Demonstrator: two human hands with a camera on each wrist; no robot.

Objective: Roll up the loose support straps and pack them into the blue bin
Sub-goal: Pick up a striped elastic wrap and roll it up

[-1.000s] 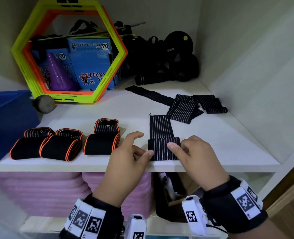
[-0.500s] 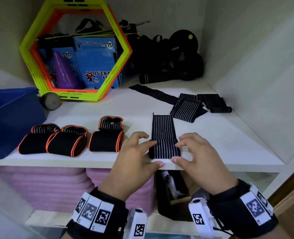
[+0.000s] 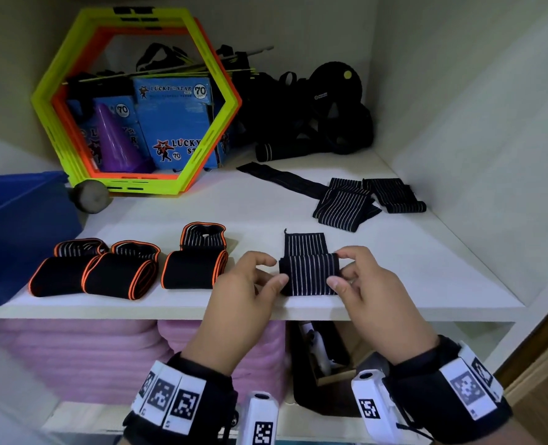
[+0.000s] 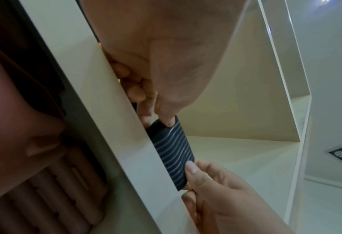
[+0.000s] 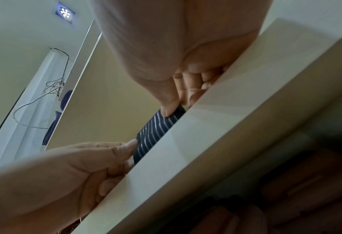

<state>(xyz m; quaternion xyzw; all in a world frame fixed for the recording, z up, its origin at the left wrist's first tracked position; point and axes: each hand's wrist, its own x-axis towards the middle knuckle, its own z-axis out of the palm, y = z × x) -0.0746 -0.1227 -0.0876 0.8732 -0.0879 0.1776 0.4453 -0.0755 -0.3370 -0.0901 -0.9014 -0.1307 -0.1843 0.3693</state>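
1. Pinched at both ends: left hand [image 3: 250, 284] on the left end of the striped strap [image 3: 308, 274], right hand [image 3: 366, 284] on the right end, thumbs on the near face, fingers curled behind.
2. Partly rolled, sitting at the front edge of the white shelf [image 3: 394, 252], a short flat tail lying toward the back.
3. Likely light, soft and elastic; probably springy enough to uncoil if released, so best held at the roll's two ends with steady pressure.
4. Ribbed weave should give fingertips decent purchase, no slipperiness expected.
5. Beside it on the left: orange-trimmed rolls [image 3: 121, 274] in a row, near the blue bin [image 3: 19, 226] at the shelf's left end.
6. Farther back on the right: loose striped straps [image 3: 356, 203] lying flat and overlapped, not yet rolled.
7. Smooth, level board, walled at the right and rear; green and orange hexagon frames [image 3: 134, 101] and black gear [image 3: 314, 110] crowding the back.
8. Below the shelf: stacked pink mats [image 3: 73, 354].
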